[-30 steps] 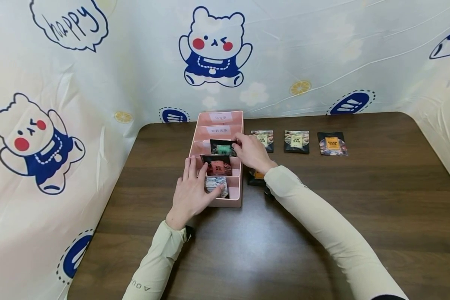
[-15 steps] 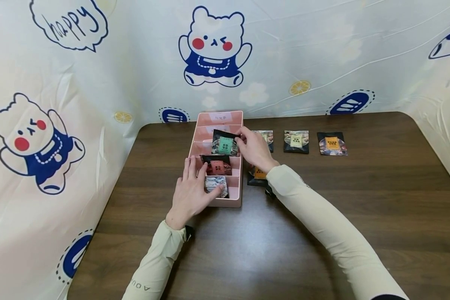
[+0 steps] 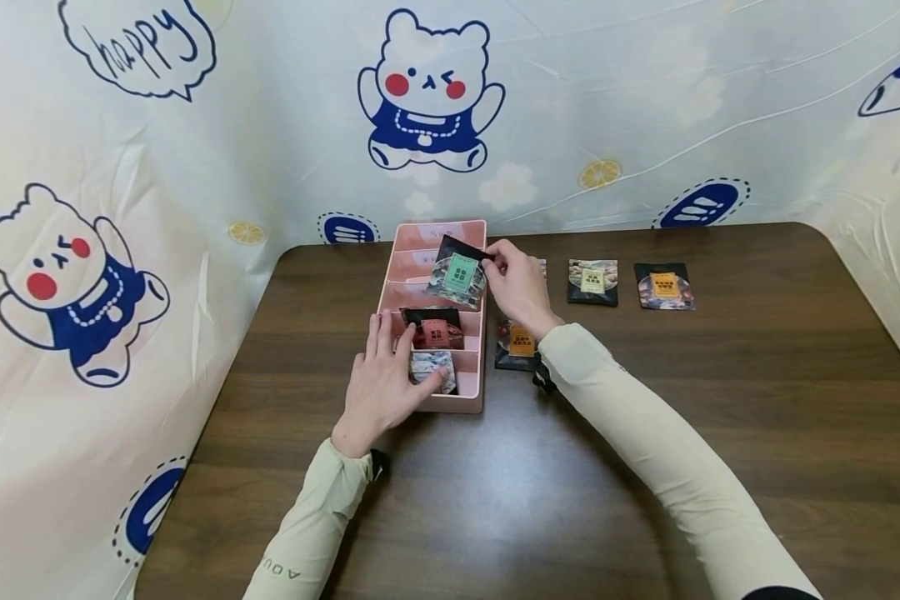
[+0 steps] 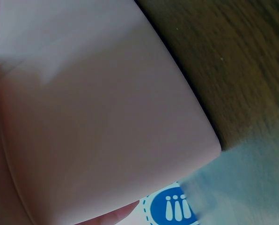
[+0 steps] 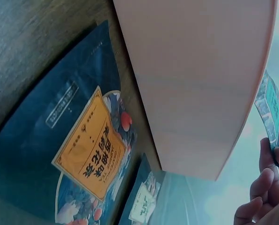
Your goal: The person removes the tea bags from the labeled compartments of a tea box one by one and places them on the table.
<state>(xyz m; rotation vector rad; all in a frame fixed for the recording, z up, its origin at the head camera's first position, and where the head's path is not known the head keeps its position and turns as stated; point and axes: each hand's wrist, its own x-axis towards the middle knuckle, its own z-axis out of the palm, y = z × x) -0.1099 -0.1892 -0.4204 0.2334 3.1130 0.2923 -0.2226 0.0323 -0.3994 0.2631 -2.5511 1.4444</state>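
- landmark: pink divided box, standing on the dark wooden table.
- nearest, left of the box and short of its near end: pale left sleeve; the right sleeve reaches in from the box's right.
- left hand: lies along the box's left edge, fingers extended and spread, thumb over the nearest compartment; no sachet in its grip.
- box's nearest compartment: grey-blue patterned packet, just beside the left thumb.
- box's next compartment: red-labelled sachet, standing up.
- right of the box, near it on the table: orange-labelled sachet, lying flat.
- right hand: at the box's right edge; thumb and fingers pinched closed on one corner of the green-labelled sachet.
- green-labelled sachet: tilted, above the box's middle-to-far part; cannot tell whether its lower edge touches a divider.
- farther right of the box: pale-labelled sachet, mostly behind the right hand in the head view; then yellow-green-labelled sachet; then amber-labelled sachet.
- beyond the box: printed cloth.
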